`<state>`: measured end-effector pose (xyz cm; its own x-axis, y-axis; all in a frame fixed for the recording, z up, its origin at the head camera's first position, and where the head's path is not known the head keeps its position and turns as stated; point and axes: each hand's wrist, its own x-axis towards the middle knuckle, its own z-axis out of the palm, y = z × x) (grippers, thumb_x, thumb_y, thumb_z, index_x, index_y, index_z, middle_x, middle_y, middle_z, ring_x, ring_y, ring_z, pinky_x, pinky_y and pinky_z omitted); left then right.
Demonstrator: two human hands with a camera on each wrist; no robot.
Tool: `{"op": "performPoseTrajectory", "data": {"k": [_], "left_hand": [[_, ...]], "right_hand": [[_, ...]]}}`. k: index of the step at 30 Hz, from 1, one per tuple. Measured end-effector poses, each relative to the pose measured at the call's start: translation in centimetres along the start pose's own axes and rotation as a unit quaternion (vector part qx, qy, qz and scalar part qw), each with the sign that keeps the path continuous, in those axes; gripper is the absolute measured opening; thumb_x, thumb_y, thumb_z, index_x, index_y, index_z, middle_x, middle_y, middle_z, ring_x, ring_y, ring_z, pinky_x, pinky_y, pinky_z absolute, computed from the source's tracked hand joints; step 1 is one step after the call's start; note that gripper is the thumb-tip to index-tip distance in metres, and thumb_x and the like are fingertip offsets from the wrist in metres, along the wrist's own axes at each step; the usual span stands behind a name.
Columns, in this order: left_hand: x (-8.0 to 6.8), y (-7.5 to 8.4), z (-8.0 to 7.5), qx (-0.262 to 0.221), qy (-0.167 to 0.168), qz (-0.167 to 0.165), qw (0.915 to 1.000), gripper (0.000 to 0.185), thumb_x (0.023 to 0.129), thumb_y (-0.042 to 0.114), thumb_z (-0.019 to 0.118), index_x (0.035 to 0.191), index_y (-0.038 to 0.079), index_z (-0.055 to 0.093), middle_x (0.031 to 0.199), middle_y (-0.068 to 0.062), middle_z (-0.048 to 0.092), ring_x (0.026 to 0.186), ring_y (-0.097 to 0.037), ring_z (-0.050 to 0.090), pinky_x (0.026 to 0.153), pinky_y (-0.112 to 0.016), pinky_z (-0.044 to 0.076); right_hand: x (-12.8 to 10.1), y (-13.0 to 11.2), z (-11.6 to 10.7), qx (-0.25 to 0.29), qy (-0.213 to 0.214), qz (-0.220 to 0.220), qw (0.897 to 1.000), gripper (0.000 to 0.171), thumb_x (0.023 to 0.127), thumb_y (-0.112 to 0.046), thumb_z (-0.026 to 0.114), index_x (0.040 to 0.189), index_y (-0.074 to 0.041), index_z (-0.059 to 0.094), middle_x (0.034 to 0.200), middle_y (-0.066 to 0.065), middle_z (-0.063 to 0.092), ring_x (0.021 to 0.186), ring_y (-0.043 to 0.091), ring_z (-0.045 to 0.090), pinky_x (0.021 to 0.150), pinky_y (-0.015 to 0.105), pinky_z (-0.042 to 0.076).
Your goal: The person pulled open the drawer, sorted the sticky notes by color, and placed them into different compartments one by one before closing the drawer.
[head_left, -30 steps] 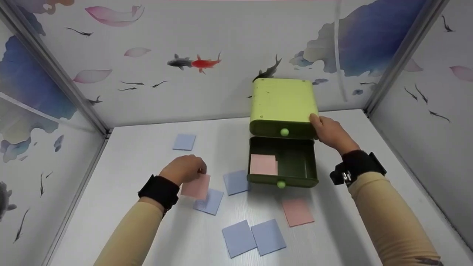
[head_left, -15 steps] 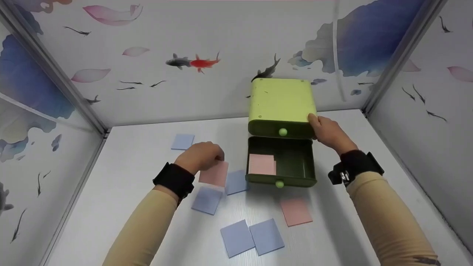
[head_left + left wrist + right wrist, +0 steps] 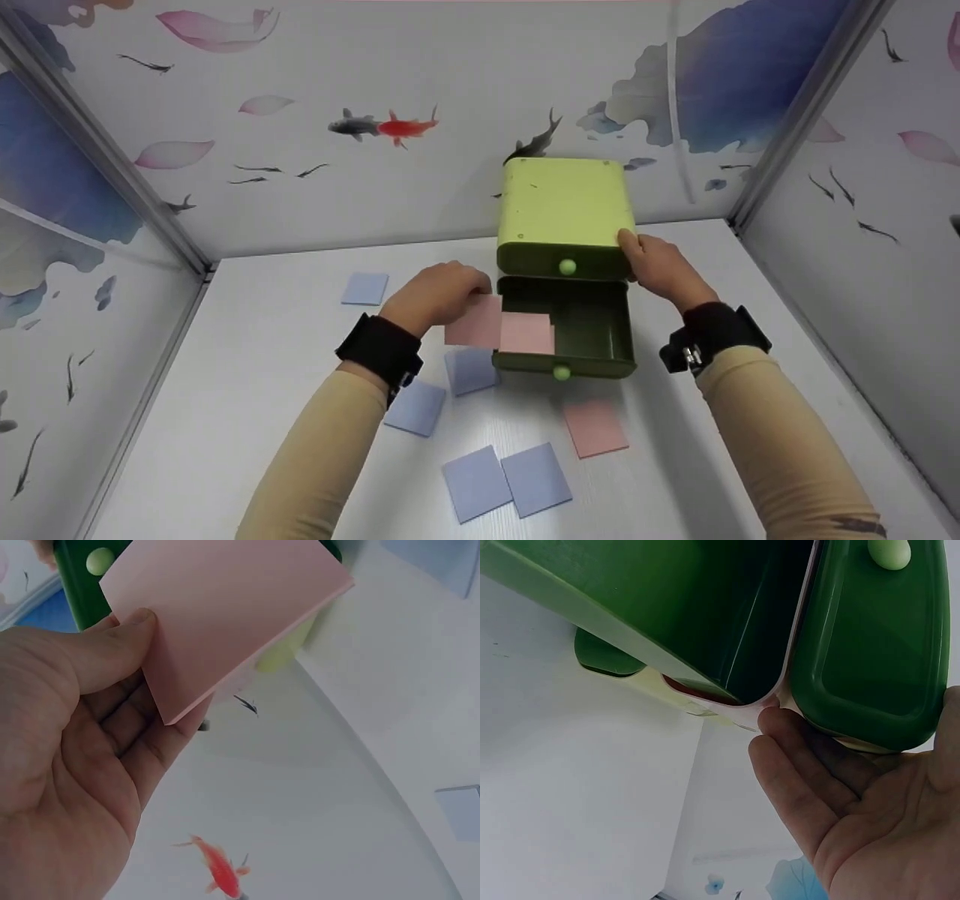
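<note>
My left hand (image 3: 439, 296) pinches a thin pink square pad (image 3: 232, 607) by one edge, between thumb and fingers. The pad hangs at the left side of the pulled-out lower drawer (image 3: 562, 365), partly over its left wall. Inside that drawer lie other pink square pads (image 3: 527, 334), one overlapping another. The light-green two-drawer box (image 3: 566, 202) stands against the back wall, its upper drawer (image 3: 877, 630) pushed in. My right hand (image 3: 664, 270) holds the box's right side near the front corner, thumb by the top edge and fingers along the side.
Several blue square pads (image 3: 476, 484) lie scattered on the white table (image 3: 262, 360), one far left near the back. A single pink pad (image 3: 595, 429) lies in front of the drawer. Patterned panels (image 3: 420, 60) enclose the table at the back and sides.
My left hand has carried the pink pad rightward and away from me, from above a blue pad to the drawer's left side. The right hand keeps its hold on the box.
</note>
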<state>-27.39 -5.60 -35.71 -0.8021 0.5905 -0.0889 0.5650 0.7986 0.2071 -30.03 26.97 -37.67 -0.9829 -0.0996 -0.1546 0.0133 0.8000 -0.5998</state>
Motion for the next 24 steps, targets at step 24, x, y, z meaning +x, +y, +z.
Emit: {"op": "performPoseTrajectory", "data": {"k": [24], "left_hand": [[5.2, 5.7, 3.6, 0.0, 0.116, 0.065, 0.9911, 0.021, 0.101, 0.021, 0.052, 0.114, 0.016, 0.068, 0.107, 0.0, 0.071, 0.101, -0.016, 0.065, 0.09, -0.03, 0.053]], "right_hand": [[0.1, 0.4, 0.2, 0.001, 0.01, -0.004, 1.0, 0.073, 0.101, -0.057, 0.012, 0.109, 0.002, 0.054, 0.105, 0.023, 0.06, 0.094, 0.034, 0.059, 0.082, 0.043, 0.046]]}}
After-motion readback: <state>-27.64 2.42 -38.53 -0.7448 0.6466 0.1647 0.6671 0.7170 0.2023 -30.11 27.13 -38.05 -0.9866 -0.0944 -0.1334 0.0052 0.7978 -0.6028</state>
